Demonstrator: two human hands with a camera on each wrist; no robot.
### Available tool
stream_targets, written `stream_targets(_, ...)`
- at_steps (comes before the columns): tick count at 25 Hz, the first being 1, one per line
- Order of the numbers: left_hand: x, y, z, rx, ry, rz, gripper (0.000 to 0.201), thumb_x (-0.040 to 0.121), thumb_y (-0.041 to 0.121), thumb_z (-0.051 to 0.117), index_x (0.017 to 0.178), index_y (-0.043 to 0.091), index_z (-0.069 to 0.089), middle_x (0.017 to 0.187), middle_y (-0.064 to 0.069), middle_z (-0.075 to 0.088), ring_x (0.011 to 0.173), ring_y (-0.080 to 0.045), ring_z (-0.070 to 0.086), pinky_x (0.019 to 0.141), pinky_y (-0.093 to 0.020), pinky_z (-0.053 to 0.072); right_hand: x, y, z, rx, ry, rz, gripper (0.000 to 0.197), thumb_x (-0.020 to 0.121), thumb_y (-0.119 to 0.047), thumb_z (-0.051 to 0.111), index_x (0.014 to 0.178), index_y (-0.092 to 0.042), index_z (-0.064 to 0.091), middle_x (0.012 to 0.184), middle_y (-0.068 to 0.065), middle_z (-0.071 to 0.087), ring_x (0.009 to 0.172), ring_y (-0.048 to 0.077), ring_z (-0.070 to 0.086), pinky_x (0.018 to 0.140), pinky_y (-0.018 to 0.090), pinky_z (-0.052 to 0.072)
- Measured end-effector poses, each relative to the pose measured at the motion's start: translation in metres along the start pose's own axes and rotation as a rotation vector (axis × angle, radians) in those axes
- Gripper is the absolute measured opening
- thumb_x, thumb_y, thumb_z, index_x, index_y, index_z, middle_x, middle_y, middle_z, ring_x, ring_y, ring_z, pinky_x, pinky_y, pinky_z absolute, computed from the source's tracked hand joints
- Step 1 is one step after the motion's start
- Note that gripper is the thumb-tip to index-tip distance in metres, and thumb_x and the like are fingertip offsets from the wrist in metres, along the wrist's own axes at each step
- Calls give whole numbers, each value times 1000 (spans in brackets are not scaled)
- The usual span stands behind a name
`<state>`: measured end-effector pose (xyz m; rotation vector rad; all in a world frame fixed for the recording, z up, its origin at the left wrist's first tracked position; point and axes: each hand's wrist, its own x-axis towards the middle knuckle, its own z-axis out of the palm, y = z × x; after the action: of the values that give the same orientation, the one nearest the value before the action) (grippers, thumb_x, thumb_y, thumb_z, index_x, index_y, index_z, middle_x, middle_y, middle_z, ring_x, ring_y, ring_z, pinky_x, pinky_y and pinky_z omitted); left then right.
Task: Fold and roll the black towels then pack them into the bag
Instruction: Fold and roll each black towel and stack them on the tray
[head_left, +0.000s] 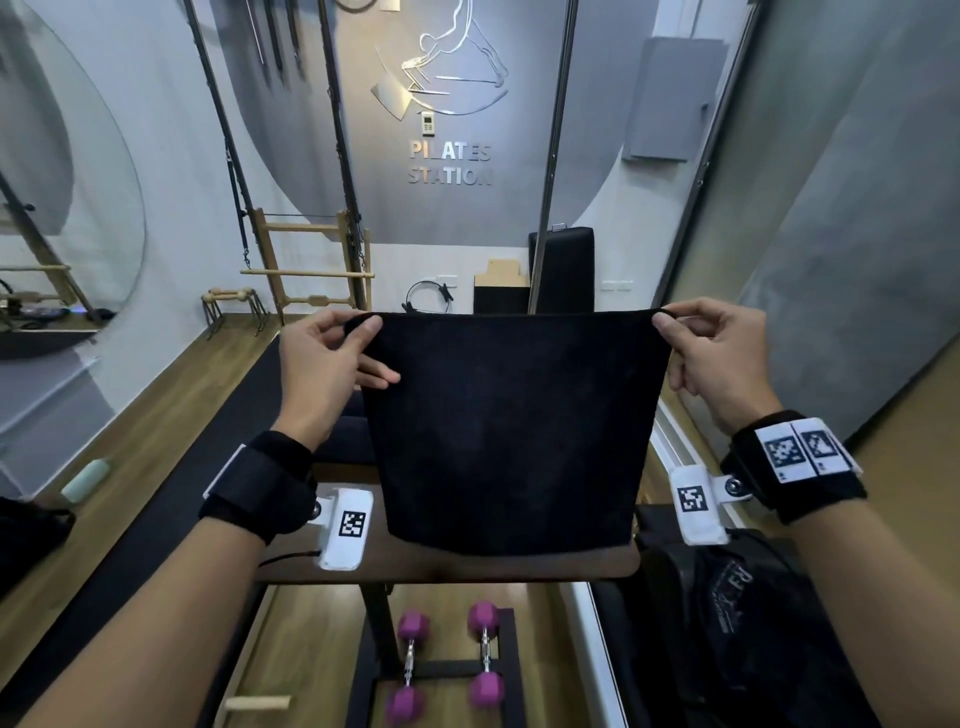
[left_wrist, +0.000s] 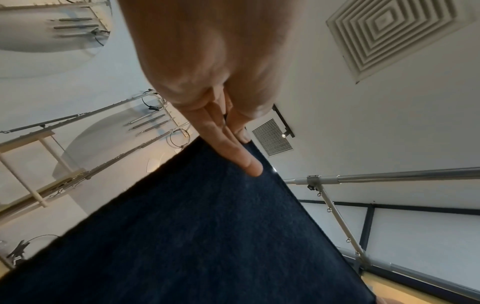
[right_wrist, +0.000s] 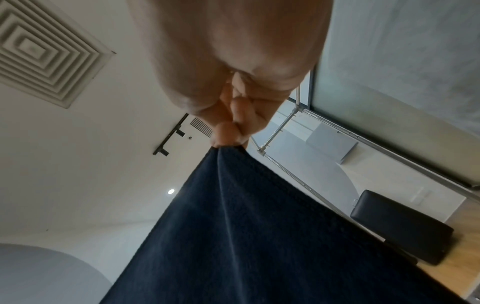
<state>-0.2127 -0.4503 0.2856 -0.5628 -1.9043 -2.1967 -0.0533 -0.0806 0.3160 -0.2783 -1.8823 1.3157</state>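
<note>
Fingers of the left hand (head_left: 332, 358) and right hand (head_left: 711, 353) pinch the black towel's (head_left: 511, 431) top corners; it hangs limp above the table's (head_left: 447, 566) near edge, soft, light, best gripped at corners

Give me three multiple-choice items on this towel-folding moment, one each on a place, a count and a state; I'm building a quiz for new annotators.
1. Where are the dumbbells?
A. On the floor under the table
B. On the table top
C. In the bag

2. How many purple dumbbells show?
A. One
B. Two
C. Four

3. How is the black towel held?
A. Rolled up in one hand
B. Lying flat on the table
C. Hanging in the air, pinched at its top corners by the left hand and right hand

Answers:
1 A: the head view shows them low, beneath the table edge.
2 B: two lie side by side.
3 C: each wrist view shows fingers pinching a corner.
</note>
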Motion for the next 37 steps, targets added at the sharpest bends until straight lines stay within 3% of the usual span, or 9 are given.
stream_targets(5, -3, -16, -12, 28, 43, -120, 12, 95, 19, 80, 100, 10, 73, 87, -17, 77, 62, -38, 77, 47, -31, 60, -8, 12, 6, -40, -147, 115, 12, 95, -6, 73, 92, 3, 66, 67, 20, 63, 32, 24, 55, 30, 23, 37)
stream_targets(8, -2, -29, -14, 36, -64, -264, 11, 100, 15, 73, 104, 5, 68, 103, -21, 74, 78, -44, 79, 56, -40, 65, -7, 24, 15, -26, -267, 242, 9, 100, 1, 63, 93, 4, 58, 81, 31, 64, 51, 33, 72, 45, 31, 59)
stream_targets(12, 9, -31, -4, 39, -45, -142, 6, 101, 3, 68, 105, 5, 72, 116, -12, 75, 106, -31, 77, 88, -41, 65, 6, 33, 27, 88, -161, 169, 12, 101, 7, 57, 92, 0, 58, 94, 23, 66, 74, 16, 76, 72, 21, 63)
stream_targets(16, 3, -35, -2, 93, -31, -26, 17, 99, 3, 69, 114, 7, 77, 121, 0, 77, 107, -14, 75, 88, -25, 62, 4, 45, 24, 101, -92, 94, 2, 101, 3, 61, 99, 1, 61, 92, 13, 72, 82, 12, 78, 77, 22, 63)
stream_targets(21, -51, -97, -18, 184, -73, -119, 20, 99, 3, 69, 116, 8, 78, 114, 0, 78, 103, -10, 74, 81, -22, 61, -61, 98, 17, -25, -139, 198, 16, 96, 4, 67, 88, -10, 66, 88, 4, 73, 84, 9, 76, 77, 23, 62)
stream_targets(25, -114, -163, -32, 362, -114, -332, 19, 98, 4, 71, 91, 21, 77, 79, 10, 78, 74, -9, 72, 62, -17, 54, -132, 154, 14, -155, -217, 419, 16, 96, 7, 65, 85, -4, 63, 79, 6, 73, 74, 25, 73, 67, 21, 57)
stream_targets(29, -151, -197, -45, 543, -178, -392, 20, 100, 15, 72, 83, 24, 77, 79, 8, 78, 63, -4, 69, 55, -25, 55, -168, 183, 6, -212, -288, 623, 10, 100, -1, 63, 90, -2, 60, 77, 14, 73, 56, 38, 73, 54, 40, 60)
stream_targets(33, -147, -201, -46, 627, -214, -380, 16, 101, 26, 70, 86, 25, 76, 85, 11, 78, 89, -5, 73, 80, -35, 59, -168, 193, 4, -317, -338, 596, 13, 100, -6, 65, 88, -6, 63, 63, 13, 70, 42, 33, 63, 40, 30, 45)
stream_targets(37, -127, -204, -40, 642, -225, -371, 14, 101, 32, 70, 89, 28, 77, 89, 13, 78, 95, -4, 72, 88, -38, 60, -150, 202, 8, -350, -378, 600, 14, 99, -13, 68, 85, -10, 66, 60, 16, 68, 38, 29, 54, 40, 24, 39)
